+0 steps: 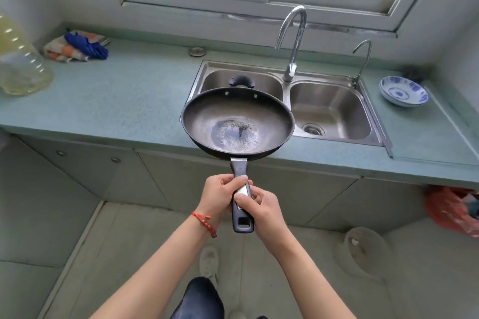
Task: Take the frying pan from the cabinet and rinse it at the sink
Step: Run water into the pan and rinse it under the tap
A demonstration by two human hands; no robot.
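Note:
A black frying pan [238,123] with a worn, shiny bottom hangs level in front of the counter, partly over the left basin of the steel double sink [329,109]. Its long dark handle points back at me. My left hand [220,195] grips the handle higher up and wears a red string bracelet at the wrist. My right hand [261,211] grips the handle just below it. A tall curved tap [293,41] stands behind the divider between the two basins. No water runs from it.
A blue-and-white bowl [403,90] sits right of the sink near a small second tap [361,59]. Crumpled cloths [76,46] and a big plastic oil bottle [20,59] stand at the counter's left. Closed cabinet doors [108,171] run below; a red bag [451,207] hangs at right.

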